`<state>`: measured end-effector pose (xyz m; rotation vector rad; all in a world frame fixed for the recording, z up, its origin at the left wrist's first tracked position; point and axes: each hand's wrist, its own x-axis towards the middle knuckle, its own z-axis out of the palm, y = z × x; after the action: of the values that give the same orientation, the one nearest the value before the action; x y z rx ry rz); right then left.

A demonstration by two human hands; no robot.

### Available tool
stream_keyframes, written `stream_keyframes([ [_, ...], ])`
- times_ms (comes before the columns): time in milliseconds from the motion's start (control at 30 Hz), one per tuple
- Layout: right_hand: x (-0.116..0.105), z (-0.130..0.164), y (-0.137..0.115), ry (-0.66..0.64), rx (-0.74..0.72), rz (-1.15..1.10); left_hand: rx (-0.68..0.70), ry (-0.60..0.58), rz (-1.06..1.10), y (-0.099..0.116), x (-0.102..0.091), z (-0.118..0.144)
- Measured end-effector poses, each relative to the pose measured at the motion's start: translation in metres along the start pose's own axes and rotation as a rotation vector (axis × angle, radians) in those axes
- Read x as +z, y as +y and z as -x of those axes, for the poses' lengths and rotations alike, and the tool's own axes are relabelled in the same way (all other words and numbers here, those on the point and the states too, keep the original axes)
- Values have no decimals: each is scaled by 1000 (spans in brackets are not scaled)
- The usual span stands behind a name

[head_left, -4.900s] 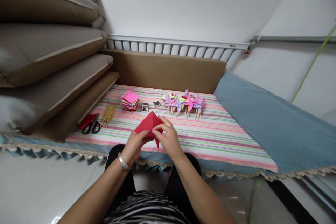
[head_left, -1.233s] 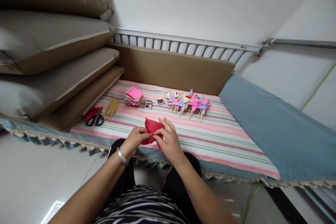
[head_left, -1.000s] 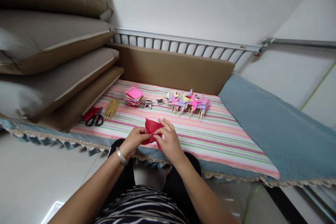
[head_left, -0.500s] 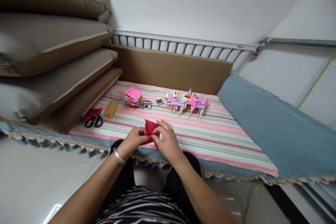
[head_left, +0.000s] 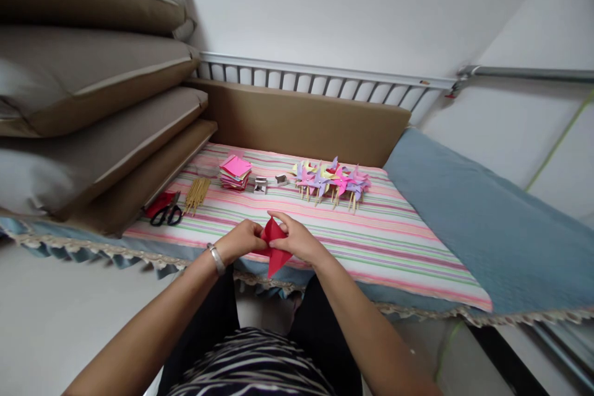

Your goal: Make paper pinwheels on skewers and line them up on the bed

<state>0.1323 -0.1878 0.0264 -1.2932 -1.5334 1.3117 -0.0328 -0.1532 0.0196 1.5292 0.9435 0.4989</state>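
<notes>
Between my two hands is a red paper pinwheel [head_left: 278,260], partly folded, with pointed corners sticking up and down. My left hand [head_left: 244,240] pinches it from the left, a silver bracelet on that wrist. From the right, my right hand [head_left: 297,239] grips it with the thumb pressed near the middle. My fingers hide part of the folds. Beyond the hands lie a stack of coloured paper squares [head_left: 235,172], two small boxes, one of them a silvery open box [head_left: 260,185], and a cluster of finished paper pinwheels [head_left: 341,180] on sticks.
A bundle of thin wooden sticks [head_left: 197,194] and black-handled scissors [head_left: 167,213] lie at left, beside red paper [head_left: 159,203]. Grey-brown cushions [head_left: 102,117] are piled at the left edge. A brown board [head_left: 301,120] and a railing stand behind the striped cloth [head_left: 394,247].
The red paper has turned in my hands, and one point now hangs lower toward me. My left hand has shifted right, closer to my right hand.
</notes>
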Motion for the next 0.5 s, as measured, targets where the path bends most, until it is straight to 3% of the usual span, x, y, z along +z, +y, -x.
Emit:
stream_keyframes([
  [267, -2, -2, 9, 80, 1, -228, -4, -23, 23, 16, -2, -8],
  [333, -4, -2, 11, 128, 2, -291, 34, 79, 55, 17, -2, -5],
  [433, -3, -2, 14, 243, -13, -402, 131, 342, 251, 12, 4, 4],
  [500, -1, -2, 16, 318, -42, -461, 111, 349, 478, 6, 12, 9],
])
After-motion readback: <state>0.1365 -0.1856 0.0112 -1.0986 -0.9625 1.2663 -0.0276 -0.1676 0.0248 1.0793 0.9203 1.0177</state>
